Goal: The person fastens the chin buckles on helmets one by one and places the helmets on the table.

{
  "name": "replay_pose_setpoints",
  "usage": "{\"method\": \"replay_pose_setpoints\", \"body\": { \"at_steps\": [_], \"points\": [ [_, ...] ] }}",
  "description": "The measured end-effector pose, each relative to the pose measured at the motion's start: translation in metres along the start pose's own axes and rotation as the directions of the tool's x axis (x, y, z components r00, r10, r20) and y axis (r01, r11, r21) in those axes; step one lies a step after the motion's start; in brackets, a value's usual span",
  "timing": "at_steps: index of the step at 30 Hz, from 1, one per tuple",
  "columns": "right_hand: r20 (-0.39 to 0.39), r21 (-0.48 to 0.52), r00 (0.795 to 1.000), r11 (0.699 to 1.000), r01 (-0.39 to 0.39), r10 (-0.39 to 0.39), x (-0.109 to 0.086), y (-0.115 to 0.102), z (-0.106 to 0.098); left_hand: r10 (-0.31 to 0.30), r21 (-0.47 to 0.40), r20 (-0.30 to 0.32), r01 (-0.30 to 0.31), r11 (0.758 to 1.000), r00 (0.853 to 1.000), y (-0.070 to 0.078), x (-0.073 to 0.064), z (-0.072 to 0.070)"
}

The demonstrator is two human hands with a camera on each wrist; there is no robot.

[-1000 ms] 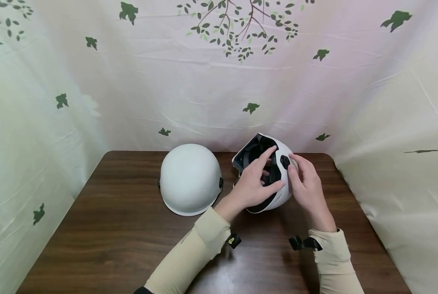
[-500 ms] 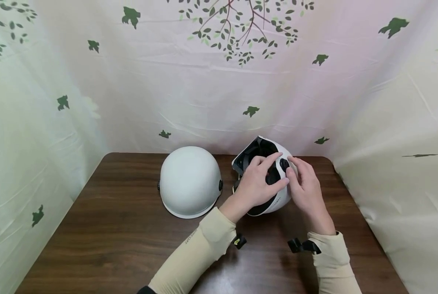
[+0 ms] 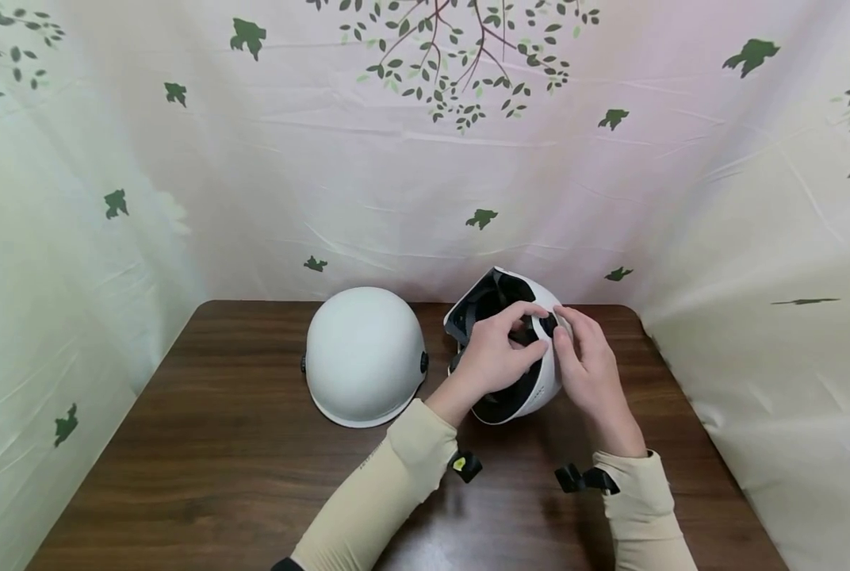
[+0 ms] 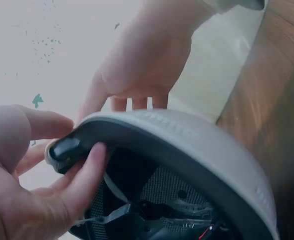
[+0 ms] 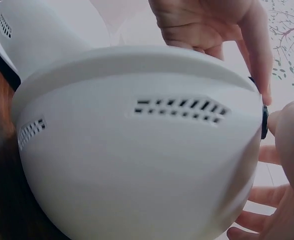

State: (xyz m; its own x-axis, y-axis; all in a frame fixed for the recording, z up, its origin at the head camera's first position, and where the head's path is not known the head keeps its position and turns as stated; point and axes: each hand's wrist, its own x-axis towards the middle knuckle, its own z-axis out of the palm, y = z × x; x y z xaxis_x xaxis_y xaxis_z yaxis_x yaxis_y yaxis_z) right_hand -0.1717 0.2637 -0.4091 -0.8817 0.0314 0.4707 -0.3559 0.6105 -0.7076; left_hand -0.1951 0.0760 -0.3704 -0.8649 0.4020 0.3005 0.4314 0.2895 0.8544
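Observation:
A white helmet (image 3: 548, 373) lies on its side at the right, its dark padded opening facing left toward the left hand. On its upper side sits a round black knob (image 3: 548, 323). My left hand (image 3: 498, 353) reaches over the opening. Its thumb (image 4: 94, 162) is inside the rim and its index finger outside, pinching the edge near the knob. My right hand (image 3: 591, 369) holds the shell from the right, thumb and index finger at the knob. In the right wrist view its thumb (image 5: 281, 122) touches the knob's edge; its other fingers are partly hidden behind the shell.
A second white helmet (image 3: 365, 357) rests dome up to the left, close to the left forearm. Both are on a dark wooden table (image 3: 204, 444). A pale curtain (image 3: 389, 190) with leaf prints hangs close behind the table and along its sides.
My left index finger, stretched out before, has bent, and the left fingertips have closed in on the rim by the knob. The right hand and both helmets stay nearly where they were.

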Motion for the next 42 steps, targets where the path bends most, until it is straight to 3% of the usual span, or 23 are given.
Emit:
{"method": "replay_pose_setpoints", "body": {
  "at_steps": [4, 10, 14, 20, 23, 28, 32, 37, 39, 42],
  "points": [
    [-0.005, -0.006, 1.000, 1.000, 0.009, -0.009, 0.001, 0.000, 0.000, -0.050, -0.045, 0.003, 0.050, 0.998, 0.999, 0.003, 0.002, 0.001],
    [-0.006, -0.015, 1.000, 1.000, 0.017, -0.017, 0.002, -0.002, -0.001, 0.032, 0.104, -0.043, -0.027, 0.994, 0.999, 0.002, 0.006, 0.005],
    [0.001, -0.019, 1.000, 1.000, -0.002, 0.002, 0.002, -0.001, -0.003, 0.045, 0.127, -0.065, -0.037, 0.991, 0.997, 0.002, 0.007, 0.008],
    [0.014, -0.030, 1.000, 0.999, -0.026, 0.027, 0.001, 0.000, -0.005, -0.036, -0.046, -0.051, 0.034, 0.998, 0.998, 0.000, 0.009, 0.007],
    [0.007, -0.045, 1.000, 0.999, -0.020, 0.020, 0.001, 0.000, -0.005, -0.083, -0.144, -0.036, 0.077, 0.987, 0.996, -0.001, 0.009, 0.005],
    [0.014, -0.031, 1.000, 0.999, -0.025, 0.026, -0.001, 0.000, -0.002, -0.134, -0.222, -0.025, 0.126, 0.967, 0.991, -0.005, 0.005, 0.001],
    [0.026, -0.023, 0.999, 0.999, -0.045, 0.046, -0.002, 0.001, 0.000, -0.173, -0.342, -0.018, 0.156, 0.927, 0.985, -0.009, 0.001, -0.005],
    [0.014, -0.015, 0.999, 0.999, -0.049, 0.049, -0.005, 0.002, 0.003, -0.241, -0.529, -0.026, 0.191, 0.827, 0.970, -0.015, -0.004, -0.012],
    [-0.010, -0.013, 0.999, 0.999, -0.039, 0.039, -0.004, 0.002, 0.002, -0.236, -0.567, -0.026, 0.180, 0.804, 0.972, -0.016, -0.003, -0.013],
    [-0.030, -0.022, 0.999, 0.999, -0.029, 0.028, -0.003, 0.002, 0.000, -0.218, -0.593, -0.026, 0.160, 0.789, 0.976, -0.018, -0.003, -0.013]
  ]
}}
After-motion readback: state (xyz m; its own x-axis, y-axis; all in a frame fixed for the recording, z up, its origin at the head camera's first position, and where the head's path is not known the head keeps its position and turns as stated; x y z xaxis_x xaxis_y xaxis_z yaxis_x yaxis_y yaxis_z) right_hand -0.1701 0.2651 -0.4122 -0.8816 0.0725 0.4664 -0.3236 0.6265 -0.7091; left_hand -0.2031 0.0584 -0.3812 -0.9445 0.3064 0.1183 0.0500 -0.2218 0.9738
